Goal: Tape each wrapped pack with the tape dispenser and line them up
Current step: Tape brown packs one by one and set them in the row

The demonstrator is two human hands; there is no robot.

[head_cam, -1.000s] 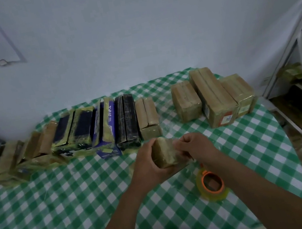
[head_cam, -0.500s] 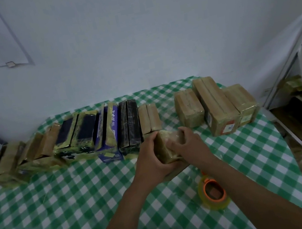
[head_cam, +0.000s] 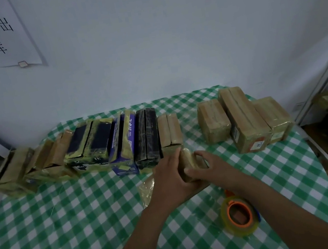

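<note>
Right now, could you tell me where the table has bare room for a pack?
The widest bare patch is the cloth in front of the left row of packs, left of the left hand and its held pack. A narrower gap lies between that row's last tan pack and the three tan packs on the right. Crowded: around the tape dispenser.

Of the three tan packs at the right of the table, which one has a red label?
The middle pack, the longest of the three; its red label is on the near end.
</note>
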